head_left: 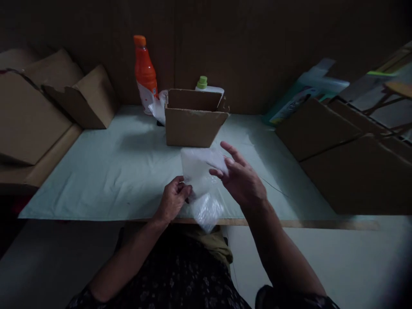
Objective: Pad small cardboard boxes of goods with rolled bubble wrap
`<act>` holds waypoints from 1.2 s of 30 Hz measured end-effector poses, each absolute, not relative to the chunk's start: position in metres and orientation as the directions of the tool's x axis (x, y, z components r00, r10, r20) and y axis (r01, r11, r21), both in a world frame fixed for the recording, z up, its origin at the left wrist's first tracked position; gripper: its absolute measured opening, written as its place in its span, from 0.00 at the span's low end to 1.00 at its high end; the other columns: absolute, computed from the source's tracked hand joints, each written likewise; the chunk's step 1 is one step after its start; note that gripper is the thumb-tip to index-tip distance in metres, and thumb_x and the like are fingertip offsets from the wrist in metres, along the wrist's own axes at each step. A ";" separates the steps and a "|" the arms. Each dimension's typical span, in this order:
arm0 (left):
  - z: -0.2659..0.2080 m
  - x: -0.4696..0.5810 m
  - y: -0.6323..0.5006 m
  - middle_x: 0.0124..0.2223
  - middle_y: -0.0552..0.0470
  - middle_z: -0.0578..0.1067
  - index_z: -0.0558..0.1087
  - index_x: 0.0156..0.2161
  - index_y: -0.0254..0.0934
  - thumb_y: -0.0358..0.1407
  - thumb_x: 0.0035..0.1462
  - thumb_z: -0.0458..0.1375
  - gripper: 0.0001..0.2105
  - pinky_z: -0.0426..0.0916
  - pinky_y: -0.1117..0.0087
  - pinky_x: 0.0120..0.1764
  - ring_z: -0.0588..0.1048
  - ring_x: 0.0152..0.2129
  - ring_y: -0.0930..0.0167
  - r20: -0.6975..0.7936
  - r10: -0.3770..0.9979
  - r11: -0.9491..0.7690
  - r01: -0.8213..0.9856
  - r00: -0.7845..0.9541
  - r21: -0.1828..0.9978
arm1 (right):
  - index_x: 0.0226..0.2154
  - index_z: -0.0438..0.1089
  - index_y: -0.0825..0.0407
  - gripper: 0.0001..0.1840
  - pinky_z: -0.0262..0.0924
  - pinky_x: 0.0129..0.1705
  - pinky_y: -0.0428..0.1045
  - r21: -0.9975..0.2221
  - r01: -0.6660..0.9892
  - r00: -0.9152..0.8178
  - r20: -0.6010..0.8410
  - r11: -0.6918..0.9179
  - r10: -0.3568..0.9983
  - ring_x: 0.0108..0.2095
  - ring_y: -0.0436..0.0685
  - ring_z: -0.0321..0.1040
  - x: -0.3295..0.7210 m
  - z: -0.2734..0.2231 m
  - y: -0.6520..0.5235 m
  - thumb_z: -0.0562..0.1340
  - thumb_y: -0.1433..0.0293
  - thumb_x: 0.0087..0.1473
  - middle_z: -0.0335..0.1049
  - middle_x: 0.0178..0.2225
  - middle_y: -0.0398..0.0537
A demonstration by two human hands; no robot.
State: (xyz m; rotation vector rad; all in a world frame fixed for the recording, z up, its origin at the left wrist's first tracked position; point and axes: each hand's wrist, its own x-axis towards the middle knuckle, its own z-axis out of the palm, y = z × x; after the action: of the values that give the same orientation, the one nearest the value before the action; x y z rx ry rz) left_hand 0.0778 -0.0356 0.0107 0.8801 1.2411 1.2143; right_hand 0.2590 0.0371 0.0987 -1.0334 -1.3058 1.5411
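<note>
Left hand pinches clear bag over worktop; right hand half-open at bag's upper right, grip unclear.

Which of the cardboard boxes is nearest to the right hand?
The middle box, small and open at the top, just beyond the right hand. The cardboard on the left and the right box are both farther away.

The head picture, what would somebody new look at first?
Probably the bright orange bottle, standing at the back of the table, left of the small box. Next, perhaps, the shiny clear plastic in front of that box, with the left hand at its left edge and the right hand at its right. The green cap behind the box may stand out too.
</note>
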 end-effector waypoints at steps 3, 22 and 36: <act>0.002 0.064 -0.046 0.38 0.49 0.77 0.58 0.66 0.36 0.42 0.50 0.68 0.40 0.72 0.71 0.27 0.76 0.30 0.69 -0.383 0.919 0.329 -0.354 -0.094 0.875 | 0.51 0.70 0.46 0.27 0.72 0.52 0.63 -0.981 -0.077 -0.316 -0.146 -0.179 0.938 0.50 0.65 0.75 0.259 0.055 0.058 0.68 0.54 0.50 0.78 0.48 0.54; -0.030 0.049 -0.161 0.39 0.46 0.83 0.80 0.44 0.37 0.48 0.57 0.62 0.17 0.74 0.66 0.38 0.79 0.33 0.65 -0.373 0.928 0.368 0.136 0.015 0.920 | 0.59 0.72 0.48 0.24 0.60 0.64 0.65 -0.382 0.712 -0.624 0.037 0.588 0.780 0.66 0.68 0.61 0.246 -0.006 0.031 0.65 0.67 0.60 0.64 0.67 0.56; -0.027 0.086 -0.168 0.37 0.47 0.81 0.70 0.58 0.33 0.51 0.50 0.71 0.35 0.74 0.66 0.41 0.79 0.32 0.68 -0.441 0.866 0.499 -0.461 0.236 0.734 | 0.61 0.68 0.48 0.23 0.62 0.62 0.66 -0.293 0.648 -0.688 0.173 0.703 0.705 0.64 0.66 0.64 0.263 0.015 0.048 0.61 0.67 0.65 0.67 0.65 0.56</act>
State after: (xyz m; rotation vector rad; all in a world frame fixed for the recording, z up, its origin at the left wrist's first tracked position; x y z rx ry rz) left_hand 0.0864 -0.1680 -0.0266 0.5129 0.9439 0.9661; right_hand 0.2631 0.0478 0.0153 -1.0723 -2.6411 0.3033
